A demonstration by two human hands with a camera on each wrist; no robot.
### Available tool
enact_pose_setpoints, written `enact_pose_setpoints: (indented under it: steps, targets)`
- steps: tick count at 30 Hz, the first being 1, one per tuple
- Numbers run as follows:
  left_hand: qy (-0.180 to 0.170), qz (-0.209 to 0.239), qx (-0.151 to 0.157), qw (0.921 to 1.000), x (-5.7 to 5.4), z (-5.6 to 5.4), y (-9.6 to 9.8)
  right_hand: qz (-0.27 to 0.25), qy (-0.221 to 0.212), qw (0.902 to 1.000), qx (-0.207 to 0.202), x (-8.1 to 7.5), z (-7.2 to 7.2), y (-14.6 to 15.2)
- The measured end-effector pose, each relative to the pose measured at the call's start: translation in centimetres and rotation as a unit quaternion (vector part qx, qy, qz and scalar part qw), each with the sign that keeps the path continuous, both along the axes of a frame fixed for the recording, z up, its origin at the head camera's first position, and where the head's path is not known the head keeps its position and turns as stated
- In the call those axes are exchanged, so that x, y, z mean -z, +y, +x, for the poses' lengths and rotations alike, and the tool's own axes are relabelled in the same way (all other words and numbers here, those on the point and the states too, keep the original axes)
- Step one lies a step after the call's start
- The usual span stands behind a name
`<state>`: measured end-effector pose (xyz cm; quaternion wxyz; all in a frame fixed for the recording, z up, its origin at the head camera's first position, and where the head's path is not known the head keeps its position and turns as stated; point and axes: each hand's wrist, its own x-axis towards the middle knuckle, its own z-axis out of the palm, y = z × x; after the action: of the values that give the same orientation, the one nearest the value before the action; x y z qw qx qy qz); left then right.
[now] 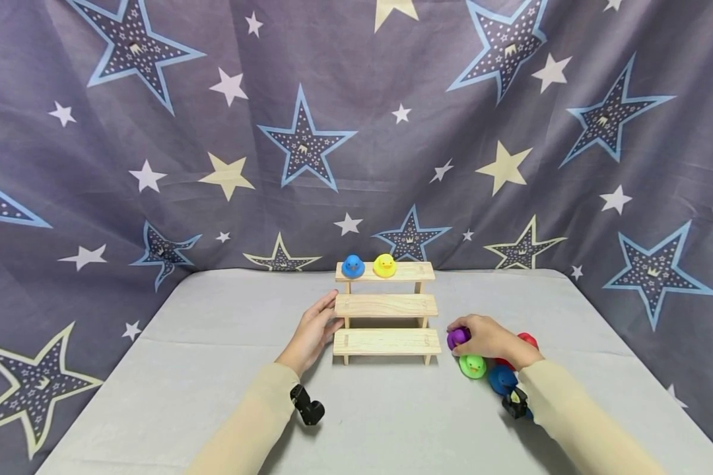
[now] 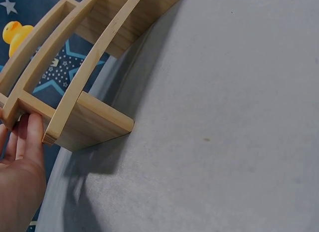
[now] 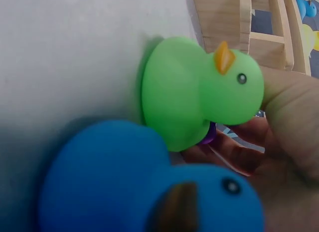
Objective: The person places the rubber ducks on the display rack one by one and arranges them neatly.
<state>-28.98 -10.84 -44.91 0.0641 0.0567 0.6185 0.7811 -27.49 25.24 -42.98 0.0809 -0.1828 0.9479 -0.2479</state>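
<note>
A three-tier wooden shelf (image 1: 386,305) stands mid-table, with a blue duck (image 1: 353,266) and a yellow duck (image 1: 384,265) on its top tier. My left hand (image 1: 312,334) grips the shelf's left side around the middle tier; its fingers (image 2: 34,139) reach in under that board. On the right, my right hand (image 1: 486,338) holds a purple duck (image 1: 458,338) between thumb and fingers. In the right wrist view, a green duck (image 3: 174,92) hides most of the purple one. Just beside that hand, the green duck and another blue duck (image 1: 502,380) sit on the table.
A red duck (image 1: 527,340) shows partly behind the right wrist. Black wrist cameras, one on the left sleeve (image 1: 306,405) and one on the right (image 1: 515,403), hang over the grey tabletop (image 1: 392,422). Behind stands a star-patterned cloth (image 1: 362,185).
</note>
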Motion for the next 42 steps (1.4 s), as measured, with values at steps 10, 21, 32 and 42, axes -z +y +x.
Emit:
enact_pose_setpoints:
  steps: [10,21,32,42]
  targets:
    - [0.002,-0.002,0.004,1.0,0.1,-0.1,0.0,-0.006,-0.001,1.0,-0.005,-0.1,-0.1,0.0]
    - [-0.008,-0.011,-0.007,0.9999,-0.1,0.0,0.2,-0.004,0.003,0.9999,-0.013,-0.4,-0.2,0.3]
    - [-0.009,-0.008,-0.003,0.9999,0.0,0.0,0.1,0.003,0.046,0.9984,-0.034,-2.3,-0.6,0.7]
    - [-0.013,-0.009,-0.005,0.9999,0.1,-0.1,0.0,-0.003,0.106,0.9934,-0.044,-5.3,-0.9,0.9]
